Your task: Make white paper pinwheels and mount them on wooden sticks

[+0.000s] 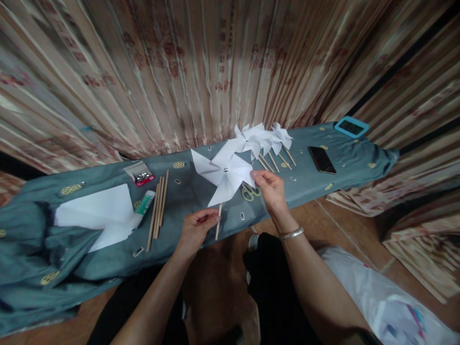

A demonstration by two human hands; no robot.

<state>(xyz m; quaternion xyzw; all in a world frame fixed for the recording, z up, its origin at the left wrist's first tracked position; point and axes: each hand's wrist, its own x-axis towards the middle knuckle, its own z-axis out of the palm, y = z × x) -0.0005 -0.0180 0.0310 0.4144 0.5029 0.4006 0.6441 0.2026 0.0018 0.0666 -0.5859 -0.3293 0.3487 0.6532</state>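
A white paper pinwheel (230, 175) with a metal pin at its centre is held up in front of me. My left hand (196, 230) pinches its wooden stick (218, 223) below the blades. With thumb and forefinger, my right hand (270, 186) grips the tip of the pinwheel's right blade. Partly behind that blade lie green-handled scissors (250, 193). Several more white pinwheels (264, 139) on wooden sticks lie overlapping beyond, at the back of the cloth-covered table.
Several loose wooden sticks (158, 211), a glue stick (144, 203), white paper sheets (97, 211) and a small packet of metal pins (141, 176) lie on the left. A dark phone (322, 159) and a blue-framed device (351, 127) rest right. Curtains (215, 62) hang behind the table.
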